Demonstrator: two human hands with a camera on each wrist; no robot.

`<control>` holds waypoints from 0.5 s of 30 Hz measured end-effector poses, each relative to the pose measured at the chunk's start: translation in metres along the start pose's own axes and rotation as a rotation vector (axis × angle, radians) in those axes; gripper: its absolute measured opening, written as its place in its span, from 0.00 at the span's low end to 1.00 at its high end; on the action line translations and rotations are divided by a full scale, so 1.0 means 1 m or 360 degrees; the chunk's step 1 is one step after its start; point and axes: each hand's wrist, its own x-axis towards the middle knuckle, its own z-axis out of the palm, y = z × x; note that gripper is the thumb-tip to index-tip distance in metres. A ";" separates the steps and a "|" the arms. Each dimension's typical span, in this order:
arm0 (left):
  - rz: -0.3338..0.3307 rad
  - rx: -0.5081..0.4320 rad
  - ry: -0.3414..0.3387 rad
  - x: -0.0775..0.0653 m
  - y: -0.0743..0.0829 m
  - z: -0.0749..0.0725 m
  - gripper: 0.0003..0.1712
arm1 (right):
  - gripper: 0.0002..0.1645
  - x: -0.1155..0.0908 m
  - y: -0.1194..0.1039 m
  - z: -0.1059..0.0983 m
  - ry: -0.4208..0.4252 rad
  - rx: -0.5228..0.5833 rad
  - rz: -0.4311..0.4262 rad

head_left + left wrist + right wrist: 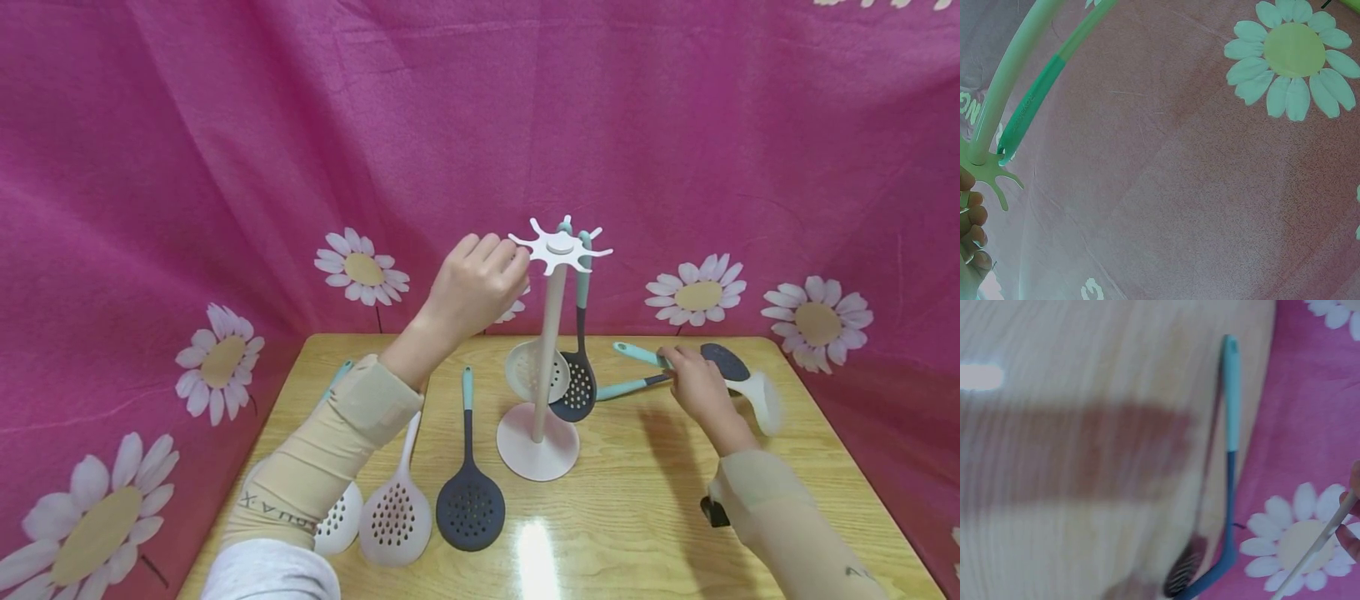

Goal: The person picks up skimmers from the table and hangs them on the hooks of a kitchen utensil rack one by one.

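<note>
At the stand's top, my left hand [483, 279] grips one arm of the white utensil rack [558, 243]; its curled fingers [974, 219] show at the edge of the left wrist view. A dark skimmer [579, 392] and a whitish perforated ladle [523, 371] hang from the rack. At the right, my right hand [697, 379] pinches the white shaft of a ladle [765, 404] with a teal handle; its pale bowl is blurred. Below that hand lies a dark-headed utensil [1230, 487] with a teal handle on the table.
On the wooden table [622, 517], a dark skimmer [470, 508], a white skimmer [396, 521] and another white skimmer [341, 525], partly behind my left arm, lie at the left. A pink flowered cloth [450, 108] surrounds the table's back and sides.
</note>
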 end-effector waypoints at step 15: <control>0.0000 -0.0004 0.0009 0.000 0.000 0.002 0.06 | 0.22 0.018 -0.040 -0.038 0.0329 0.0222 0.0073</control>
